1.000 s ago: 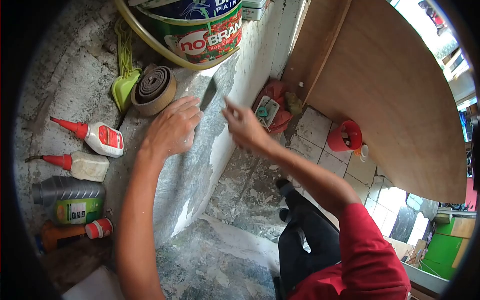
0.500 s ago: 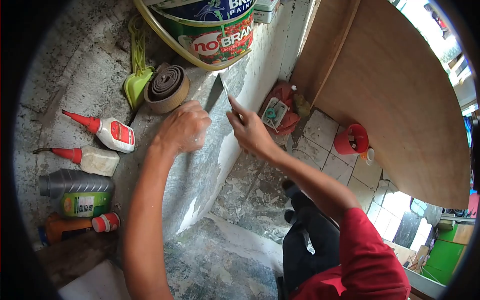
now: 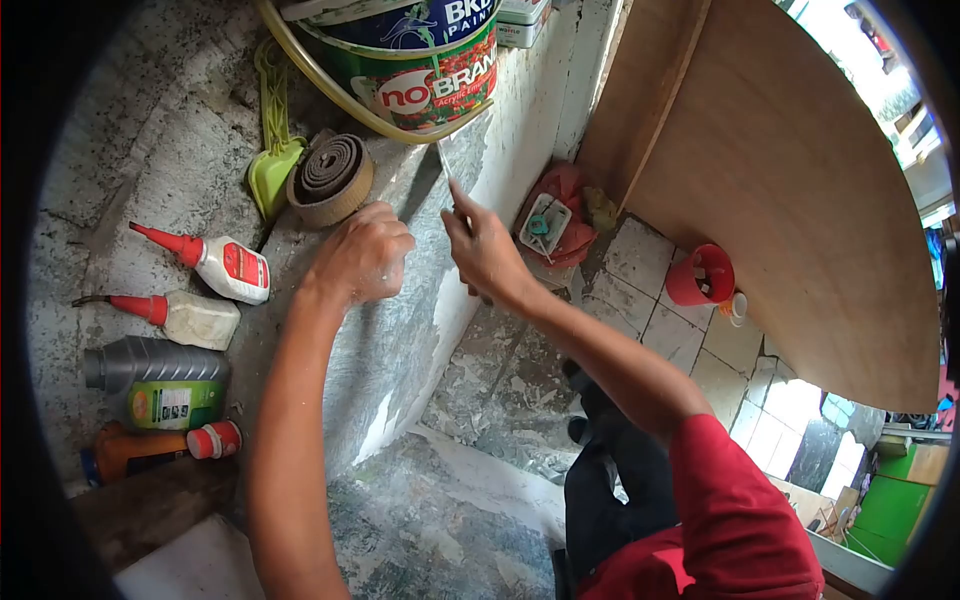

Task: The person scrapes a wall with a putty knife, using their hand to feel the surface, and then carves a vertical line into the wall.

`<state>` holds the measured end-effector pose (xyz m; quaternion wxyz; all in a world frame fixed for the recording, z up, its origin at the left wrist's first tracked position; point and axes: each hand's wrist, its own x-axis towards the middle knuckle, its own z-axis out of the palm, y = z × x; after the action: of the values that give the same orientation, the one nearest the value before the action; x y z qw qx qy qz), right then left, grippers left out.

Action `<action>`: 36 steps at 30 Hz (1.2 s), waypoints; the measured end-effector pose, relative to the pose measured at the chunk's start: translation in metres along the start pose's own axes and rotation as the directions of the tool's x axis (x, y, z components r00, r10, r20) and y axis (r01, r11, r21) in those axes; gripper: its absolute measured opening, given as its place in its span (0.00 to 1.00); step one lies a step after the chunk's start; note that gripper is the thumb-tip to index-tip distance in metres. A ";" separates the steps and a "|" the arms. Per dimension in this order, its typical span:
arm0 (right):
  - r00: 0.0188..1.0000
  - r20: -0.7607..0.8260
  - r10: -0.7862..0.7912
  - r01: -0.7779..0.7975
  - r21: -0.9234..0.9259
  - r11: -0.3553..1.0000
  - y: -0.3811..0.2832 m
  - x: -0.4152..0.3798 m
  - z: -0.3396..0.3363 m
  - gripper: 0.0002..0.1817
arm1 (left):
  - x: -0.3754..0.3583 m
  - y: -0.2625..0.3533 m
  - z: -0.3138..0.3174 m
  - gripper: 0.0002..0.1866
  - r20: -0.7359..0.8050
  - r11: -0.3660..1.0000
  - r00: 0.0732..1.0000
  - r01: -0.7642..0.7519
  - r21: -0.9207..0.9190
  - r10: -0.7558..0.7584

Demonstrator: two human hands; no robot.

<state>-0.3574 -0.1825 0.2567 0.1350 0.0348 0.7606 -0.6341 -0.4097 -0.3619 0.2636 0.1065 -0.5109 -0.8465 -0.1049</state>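
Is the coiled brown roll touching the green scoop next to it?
Touching. The head view shows the coiled roll pressed against the green scoop, their edges meeting with no bare ledge between them.

Two glue bottles with red nozzles lie side by side: one (image 3: 225, 265) with a red label, one (image 3: 185, 318) plain. One grey oil bottle (image 3: 158, 385) and one orange bottle (image 3: 160, 448) lie below them. One paint bucket (image 3: 410, 60), one rolled strip (image 3: 331, 177), one green scoop (image 3: 270, 170), one red cup (image 3: 700, 275).
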 end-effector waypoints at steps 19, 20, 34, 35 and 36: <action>0.946 -0.074 -0.317 0.308 -0.110 0.945 0.029 -0.001 0.022 0.28 | -0.001 -0.002 0.005 0.04 -0.017 1.000 1.000 0.017 0.008 -0.017; 0.966 -0.067 -0.251 0.249 -0.045 0.968 0.037 0.014 0.016 0.28 | 0.000 -0.003 0.004 0.04 -0.017 1.000 1.000 0.008 0.009 -0.008; 0.990 0.059 -0.131 0.137 -0.108 0.985 0.029 0.012 -0.009 0.26 | -0.001 -0.003 0.005 0.04 0.042 1.000 0.999 0.029 0.011 -0.030; 0.990 0.013 -0.139 0.139 -0.081 0.987 0.030 0.025 -0.013 0.26 | -0.001 -0.002 0.002 0.03 0.062 0.999 0.997 0.040 0.019 -0.041; 0.990 -0.037 -0.136 0.134 -0.050 0.990 0.034 0.045 -0.020 0.27 | 0.002 0.002 -0.002 0.02 0.088 0.999 0.995 0.048 0.020 -0.049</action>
<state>-0.3961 -0.1614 0.2159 0.0774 -0.0072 0.7785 -0.6229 -0.4084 -0.3603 0.2662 0.0709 -0.4934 -0.8634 -0.0774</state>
